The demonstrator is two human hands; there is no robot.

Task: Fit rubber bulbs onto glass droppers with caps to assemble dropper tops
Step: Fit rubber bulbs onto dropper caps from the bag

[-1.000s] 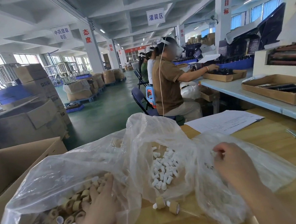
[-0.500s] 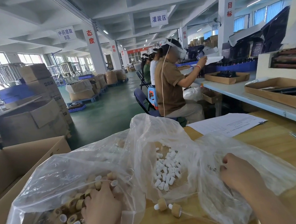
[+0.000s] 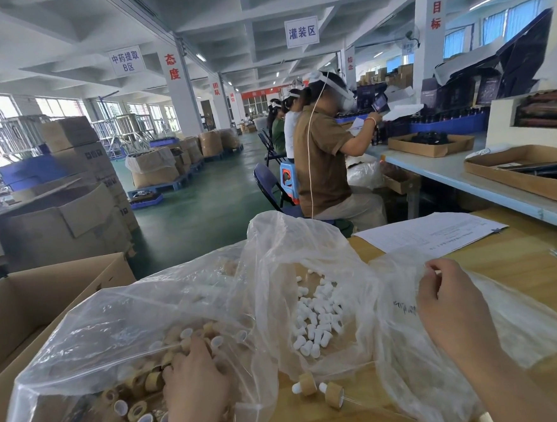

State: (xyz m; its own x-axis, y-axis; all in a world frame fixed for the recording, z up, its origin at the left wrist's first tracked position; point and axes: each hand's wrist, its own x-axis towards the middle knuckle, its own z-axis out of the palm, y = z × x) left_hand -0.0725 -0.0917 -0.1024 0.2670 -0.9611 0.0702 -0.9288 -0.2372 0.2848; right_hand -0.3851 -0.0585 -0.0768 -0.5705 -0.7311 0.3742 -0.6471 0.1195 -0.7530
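We see a pale wooden table [image 3: 521, 259] carrying a printed paper sheet [image 3: 430, 233] at its far edge, a clear bag of white rubber bulbs [image 3: 306, 248], a second clear bag [image 3: 413, 359] beside it, and two assembled dropper tops [image 3: 307, 384] lying nearest us

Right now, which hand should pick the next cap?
Left: the left hand is inside the caps bag, touching the caps; the right hand pinches the rightmost bag.

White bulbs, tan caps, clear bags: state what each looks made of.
White bulbs: matte, opaque, rounded, likely rubber. Caps: tan matte sides with white liners inside; wood or a wood-look wrap, cannot tell. Bags: thin clear plastic film, glossy, crinkled, contents showing through.
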